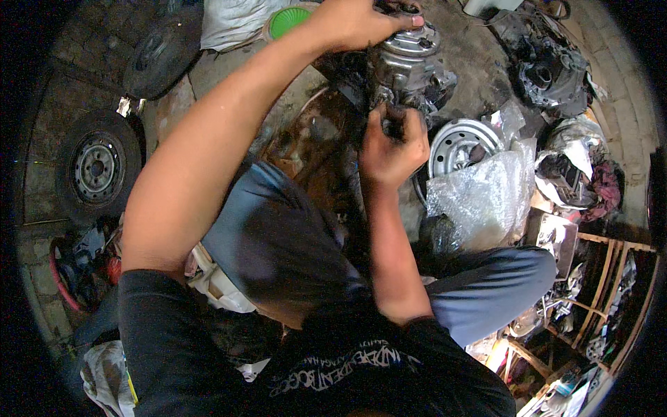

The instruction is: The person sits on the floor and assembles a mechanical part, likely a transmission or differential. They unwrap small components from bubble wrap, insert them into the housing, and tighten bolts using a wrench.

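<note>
A grey metal engine part (411, 66), oily and ribbed, sits in front of my knees near the top of the view. My left hand (361, 22) reaches over it and grips its top. Just below the part, my right hand (392, 142) is closed around a small dark piece at its lower side; the fingers hide what that piece is. My legs in grey trousers (278, 236) fill the middle of the picture.
A silver wheel rim (460, 144) and a crumpled clear plastic bag (479, 198) lie right of my right hand. Two tyres on rims (97, 167) rest at the left. A green lid (288, 19), dark engine pieces (549, 76) and wooden frames (611, 278) surround me.
</note>
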`<state>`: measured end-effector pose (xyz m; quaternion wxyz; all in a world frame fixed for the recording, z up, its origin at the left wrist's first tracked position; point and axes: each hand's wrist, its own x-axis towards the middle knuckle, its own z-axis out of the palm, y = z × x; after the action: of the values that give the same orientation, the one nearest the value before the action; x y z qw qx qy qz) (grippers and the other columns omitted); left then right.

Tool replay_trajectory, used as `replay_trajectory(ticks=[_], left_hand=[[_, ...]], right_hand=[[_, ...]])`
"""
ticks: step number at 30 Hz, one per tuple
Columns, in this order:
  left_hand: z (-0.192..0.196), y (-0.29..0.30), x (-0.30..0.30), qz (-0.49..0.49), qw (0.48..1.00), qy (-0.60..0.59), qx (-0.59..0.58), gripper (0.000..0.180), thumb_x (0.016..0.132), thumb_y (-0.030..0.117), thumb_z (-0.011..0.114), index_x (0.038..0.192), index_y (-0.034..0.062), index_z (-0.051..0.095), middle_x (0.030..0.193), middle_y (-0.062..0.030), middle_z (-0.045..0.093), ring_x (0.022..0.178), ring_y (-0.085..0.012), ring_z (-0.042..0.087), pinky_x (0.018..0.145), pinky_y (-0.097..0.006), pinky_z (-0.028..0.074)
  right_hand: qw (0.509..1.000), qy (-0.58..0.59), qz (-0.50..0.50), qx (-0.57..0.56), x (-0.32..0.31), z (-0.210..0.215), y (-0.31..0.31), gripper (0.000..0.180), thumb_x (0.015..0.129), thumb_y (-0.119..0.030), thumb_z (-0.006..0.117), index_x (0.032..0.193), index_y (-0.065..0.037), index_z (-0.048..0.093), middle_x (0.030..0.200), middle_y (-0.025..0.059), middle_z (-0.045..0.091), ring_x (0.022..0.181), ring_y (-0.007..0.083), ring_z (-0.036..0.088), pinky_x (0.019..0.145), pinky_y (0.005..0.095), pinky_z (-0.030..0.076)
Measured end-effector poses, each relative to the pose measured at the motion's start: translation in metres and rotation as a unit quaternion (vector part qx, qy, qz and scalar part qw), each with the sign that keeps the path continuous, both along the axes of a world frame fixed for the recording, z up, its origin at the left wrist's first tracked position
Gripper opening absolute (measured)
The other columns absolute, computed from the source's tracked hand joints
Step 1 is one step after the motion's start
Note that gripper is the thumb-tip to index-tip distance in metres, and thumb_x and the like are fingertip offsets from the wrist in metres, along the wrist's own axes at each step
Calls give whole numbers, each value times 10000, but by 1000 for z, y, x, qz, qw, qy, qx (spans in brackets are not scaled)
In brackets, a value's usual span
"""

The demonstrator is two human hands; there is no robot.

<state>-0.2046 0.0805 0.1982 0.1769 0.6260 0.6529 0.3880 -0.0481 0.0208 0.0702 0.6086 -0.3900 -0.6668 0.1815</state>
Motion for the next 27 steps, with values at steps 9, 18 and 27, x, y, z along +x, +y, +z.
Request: replay_trajectory(ticks=[9,18,27], left_hand=[[1,-2,3,21,1000,15,8,496,880,385,758,1211,17,710,1101,-193,744,1006,-246,719,903,-348,532],[11,-5,14,59,998,13,-34,488,877,394,759,1188,20,723,1061,-192,752,951,-250,723,879,-359,532],[8,-6,13,53,998,31,-1,473,874,398,757,1142,8,735,1058,-179,756,972,-248,724,887,-361,532]], right_hand=[[998,20,-22,49,-4,-13,-10,82,843,-11,739,921,1,718,876,173,685,742,348,653,708,395,530],[977,-195,-79,25,5,-24,-12,190,865,-192,713,1047,-149,745,1074,101,685,1032,396,576,912,484,445],[987,-127,-83,50,7,-26,1,173,856,-214,735,1016,-151,741,1012,71,692,986,356,574,894,454,443]])
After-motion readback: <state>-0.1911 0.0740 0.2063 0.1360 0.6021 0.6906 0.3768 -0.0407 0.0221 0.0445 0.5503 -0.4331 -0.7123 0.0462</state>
